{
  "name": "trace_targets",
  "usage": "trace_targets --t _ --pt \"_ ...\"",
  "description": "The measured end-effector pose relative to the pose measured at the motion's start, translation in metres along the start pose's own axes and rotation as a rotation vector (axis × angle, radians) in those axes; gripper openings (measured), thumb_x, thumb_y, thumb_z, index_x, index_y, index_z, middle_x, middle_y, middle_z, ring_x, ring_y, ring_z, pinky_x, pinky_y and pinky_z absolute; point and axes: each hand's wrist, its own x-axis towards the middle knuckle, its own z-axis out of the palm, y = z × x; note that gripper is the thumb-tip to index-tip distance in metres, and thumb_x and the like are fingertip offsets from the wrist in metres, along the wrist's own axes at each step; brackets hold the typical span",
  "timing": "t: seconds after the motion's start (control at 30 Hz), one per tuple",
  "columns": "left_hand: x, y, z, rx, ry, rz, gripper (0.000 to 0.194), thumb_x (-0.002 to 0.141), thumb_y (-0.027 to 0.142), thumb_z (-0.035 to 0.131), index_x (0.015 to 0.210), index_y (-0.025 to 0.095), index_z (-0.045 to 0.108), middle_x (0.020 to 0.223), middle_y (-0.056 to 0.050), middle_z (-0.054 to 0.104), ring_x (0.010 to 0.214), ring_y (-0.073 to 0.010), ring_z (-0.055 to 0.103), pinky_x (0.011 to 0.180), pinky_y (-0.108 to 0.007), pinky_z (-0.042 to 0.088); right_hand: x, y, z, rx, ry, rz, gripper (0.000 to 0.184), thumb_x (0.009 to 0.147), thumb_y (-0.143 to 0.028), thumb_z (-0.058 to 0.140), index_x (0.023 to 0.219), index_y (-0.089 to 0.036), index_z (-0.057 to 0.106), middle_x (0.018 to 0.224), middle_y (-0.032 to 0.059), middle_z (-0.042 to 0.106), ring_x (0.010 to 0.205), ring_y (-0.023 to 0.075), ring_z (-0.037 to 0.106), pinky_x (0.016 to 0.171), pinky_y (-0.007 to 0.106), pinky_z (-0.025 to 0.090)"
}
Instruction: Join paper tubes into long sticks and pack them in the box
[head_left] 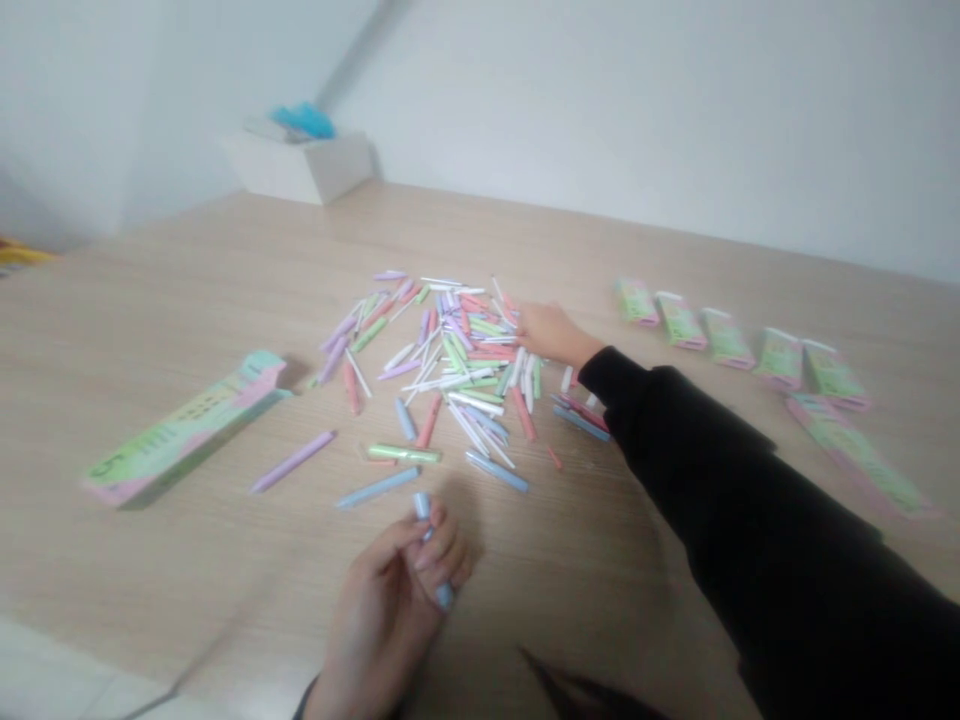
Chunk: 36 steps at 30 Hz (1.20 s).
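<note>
My left hand (394, 590) is closed around a light blue pen piece (422, 505) near the front of the table. Its two ends stick out above and below my fingers. My right hand (553, 334) reaches into the right side of a pile of pen parts (469, 380) in pink, green, purple, blue and white. Its fingertips are blurred among the parts, so I cannot tell whether they grip anything. Between my hands lie a blue pen (496, 470), a green pen (403, 454) and another blue pen (379, 487). A purple pen (292, 461) lies farther left.
A long green-and-pink carton (180, 430) lies at the left, one end open. Several similar cartons (727, 338) are lined up at the right, beside another lying lengthwise (859, 455). A white box (300, 168) with a blue item (304, 120) stands at the back left, near the wall.
</note>
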Motion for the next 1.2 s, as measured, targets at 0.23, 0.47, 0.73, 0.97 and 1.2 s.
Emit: trace_targets --t 0.23,0.47,0.73,0.97,1.2 --pt "0.002 -0.003 0.015 -0.021 0.066 0.107 0.018 0.086 0.007 0.061 0.07 0.014 0.054 0.055 0.006 0.041 0.049 -0.007 0.044 0.052 -0.022 0.043 -0.046 -0.014 -0.044 0.045 0.04 0.08 0.028 0.091 -0.017 0.053 0.079 -0.011 0.077 0.081 0.0142 0.074 0.079 0.025 0.066 0.07 0.034 0.035" --pt "0.002 -0.018 0.04 0.123 -0.072 0.179 0.028 0.089 0.017 0.074 0.074 0.016 0.051 0.056 0.011 0.03 0.046 -0.0041 0.033 0.047 -0.016 0.035 -0.179 -0.045 -0.077 0.528 0.094 -0.059 0.038 0.094 -0.032 0.058 0.057 -0.022 0.062 0.051 -0.0016 0.059 0.048 0.0124 0.05 0.053 0.029 0.032" --pt "0.009 -0.043 0.056 0.302 -0.236 0.174 0.021 0.088 0.026 0.079 0.084 0.011 0.064 0.052 0.01 0.035 0.045 -0.004 0.033 0.047 -0.015 0.034 -0.261 -0.089 -0.059 0.858 0.003 -0.103 0.047 0.094 -0.013 0.052 0.136 -0.029 0.063 0.064 -0.0062 0.066 0.051 0.0116 0.055 0.049 0.024 0.038" --pt "0.008 -0.054 0.062 0.109 -0.109 0.117 0.04 0.1 0.018 0.062 0.064 0.016 0.047 0.052 0.009 0.032 0.045 -0.0047 0.034 0.048 -0.016 0.038 -0.274 -0.123 -0.047 1.23 0.219 -0.111 0.041 0.095 -0.024 0.065 0.135 -0.032 0.059 0.089 0.0005 0.071 0.079 0.0168 0.069 0.064 0.027 0.055" --pt "0.009 -0.066 0.07 -0.047 -0.056 -0.111 0.05 0.11 0.023 0.035 0.061 0.017 0.044 0.05 0.007 0.032 0.044 -0.0076 0.042 0.05 -0.019 0.042 -0.264 -0.139 -0.027 1.268 0.547 0.111 0.026 0.103 -0.041 0.056 0.087 -0.025 0.067 0.072 -0.0002 0.066 0.064 0.0155 0.063 0.061 0.03 0.053"
